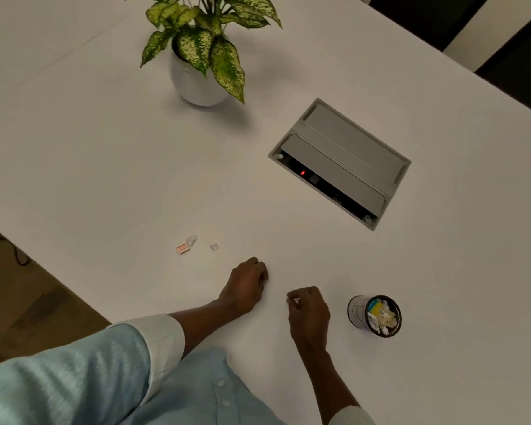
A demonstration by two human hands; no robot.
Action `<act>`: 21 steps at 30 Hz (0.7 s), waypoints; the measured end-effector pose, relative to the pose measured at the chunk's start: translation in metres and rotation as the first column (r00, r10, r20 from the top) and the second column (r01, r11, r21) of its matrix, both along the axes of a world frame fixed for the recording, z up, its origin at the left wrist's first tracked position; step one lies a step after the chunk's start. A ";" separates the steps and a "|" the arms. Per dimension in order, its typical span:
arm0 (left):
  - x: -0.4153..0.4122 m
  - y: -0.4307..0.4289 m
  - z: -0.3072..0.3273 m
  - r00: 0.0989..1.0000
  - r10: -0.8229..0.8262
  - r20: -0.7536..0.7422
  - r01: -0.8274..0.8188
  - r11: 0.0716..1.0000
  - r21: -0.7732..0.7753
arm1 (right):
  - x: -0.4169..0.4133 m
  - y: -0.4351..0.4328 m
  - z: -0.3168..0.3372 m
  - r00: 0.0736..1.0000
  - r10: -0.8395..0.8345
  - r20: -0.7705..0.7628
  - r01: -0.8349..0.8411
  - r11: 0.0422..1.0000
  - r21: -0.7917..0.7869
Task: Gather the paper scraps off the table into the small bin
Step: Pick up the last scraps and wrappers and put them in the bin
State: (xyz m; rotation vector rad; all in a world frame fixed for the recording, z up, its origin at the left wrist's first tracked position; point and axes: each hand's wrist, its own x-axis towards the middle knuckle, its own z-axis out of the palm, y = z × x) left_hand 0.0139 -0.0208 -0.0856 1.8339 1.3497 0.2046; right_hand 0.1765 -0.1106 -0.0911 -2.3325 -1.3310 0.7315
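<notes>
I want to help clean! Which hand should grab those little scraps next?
Left hand, probably. The three scraps lie just beyond it, while the right hand sits nearer the bin and seems to pinch something already.

Wide white table (105,154) filling the view, potted variegated plant (203,50) at twelve o'clock, grey recessed power box (341,161) with flap open at two o'clock, brown floor (28,308) at eight o'clock, dim warm light.
</notes>
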 end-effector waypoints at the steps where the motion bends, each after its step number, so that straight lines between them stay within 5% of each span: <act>1: 0.012 -0.001 0.006 0.999 -0.016 0.034 0.016 1.000 0.011 | 0.008 -0.006 0.005 0.998 -0.066 -0.024 0.066 0.997 0.026; 11: 0.154 -0.020 0.063 0.928 -0.287 0.237 0.259 0.955 0.143 | 0.092 -0.043 0.052 0.851 -0.520 -0.072 0.513 0.797 0.318; 21: 0.223 -0.035 0.064 0.829 -0.541 0.138 0.520 0.839 0.162 | 0.131 -0.068 0.061 0.811 -0.585 0.011 0.548 0.765 0.339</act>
